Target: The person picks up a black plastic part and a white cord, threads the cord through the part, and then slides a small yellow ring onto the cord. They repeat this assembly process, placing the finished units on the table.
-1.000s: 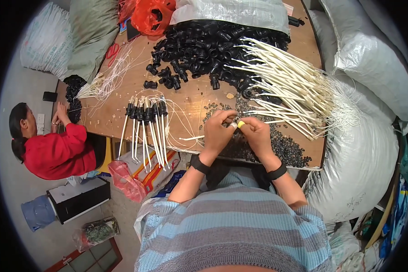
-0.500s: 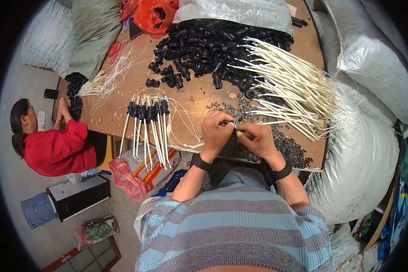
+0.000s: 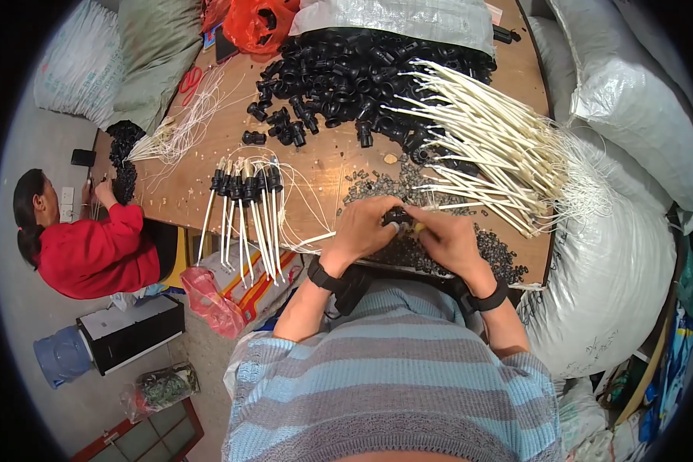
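Note:
My left hand [image 3: 364,229] is closed around a small black plastic fitting [image 3: 395,216] above the table's front edge. A white sleeved cord [image 3: 316,240] comes out to the left from under that hand. My right hand [image 3: 448,240] is pinched against the fitting's right side, with a bit of something yellowish at its fingertips. The fingers hide most of the fitting. Just beyond and beneath my hands are scattered small dark plastic pieces [image 3: 377,185]. Left of them, several white sleeved cords with black fittings [image 3: 248,187] lie over the table's edge.
Black plastic fittings [image 3: 339,73] are heaped at the back, and a bundle of white sleeved cords [image 3: 500,154] lies to the right. Stuffed white sacks [image 3: 604,285] crowd the right side. A person in red [image 3: 100,250] works at the left end, near red scissors [image 3: 191,83].
A black fitting now shows between my hands, where a thin light strand was before. My left hand has turned over it, and a white cord sticks out beside it. The co-worker's hands have shifted.

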The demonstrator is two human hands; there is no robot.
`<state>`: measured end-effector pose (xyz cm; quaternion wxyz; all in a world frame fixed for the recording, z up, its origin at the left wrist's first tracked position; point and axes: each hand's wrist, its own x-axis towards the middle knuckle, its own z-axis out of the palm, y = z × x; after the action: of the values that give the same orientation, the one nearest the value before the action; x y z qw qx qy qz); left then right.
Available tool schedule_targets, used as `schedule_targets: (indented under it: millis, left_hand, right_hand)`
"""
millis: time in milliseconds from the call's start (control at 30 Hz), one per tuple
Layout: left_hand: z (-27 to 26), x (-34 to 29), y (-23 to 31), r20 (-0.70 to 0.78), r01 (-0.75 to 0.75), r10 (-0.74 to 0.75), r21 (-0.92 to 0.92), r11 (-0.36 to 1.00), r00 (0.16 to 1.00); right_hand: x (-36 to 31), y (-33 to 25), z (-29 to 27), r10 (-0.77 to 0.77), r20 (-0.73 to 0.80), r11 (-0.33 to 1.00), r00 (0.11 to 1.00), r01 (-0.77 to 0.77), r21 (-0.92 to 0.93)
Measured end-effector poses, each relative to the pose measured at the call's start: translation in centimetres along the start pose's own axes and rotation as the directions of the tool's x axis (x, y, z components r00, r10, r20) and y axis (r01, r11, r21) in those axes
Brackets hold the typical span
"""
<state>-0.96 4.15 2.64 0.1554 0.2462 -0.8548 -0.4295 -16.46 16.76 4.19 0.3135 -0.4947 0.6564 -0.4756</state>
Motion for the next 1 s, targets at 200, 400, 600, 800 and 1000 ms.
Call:
schedule_targets:
  millis: [200,400,600,800,1000]
  left_hand:
    - [0.4,0.2,1.5,0.014,0.176,-0.176,-0.03,0.984,0.984]
    - [0.3,0.0,0.3,-0.057,0.057,-0.053,0.067,0.996,0.997]
    - [0.1,-0.6,1.2,-0.04,-0.154,0.177,0.335,0.93,0.983]
    - [0.3,-2.1,0.5,0.024,-0.171,0.176,0.395,0.903,0.984]
    - [0.3,-3.5,0.0,-0.185,-0.082,0.132,0.259,0.962,0.974]
  right_hand:
    - [0.2,1.2,0.4,-0.409,0.145,0.715,0.901,0.415,-0.563]
    - [1.4,0.4,0.1,-0.157,0.039,0.952,0.987,0.162,-0.261]
    - [3.2,-0.8,-0.9,0.204,0.305,0.979,0.93,-0.199,-0.047]
    - [1.9,0.4,1.2,0.196,0.231,0.976,0.953,-0.167,-0.138]
    - [1.3,-1.4,3.3,0.139,0.13,0.98,0.982,-0.117,-0.162]
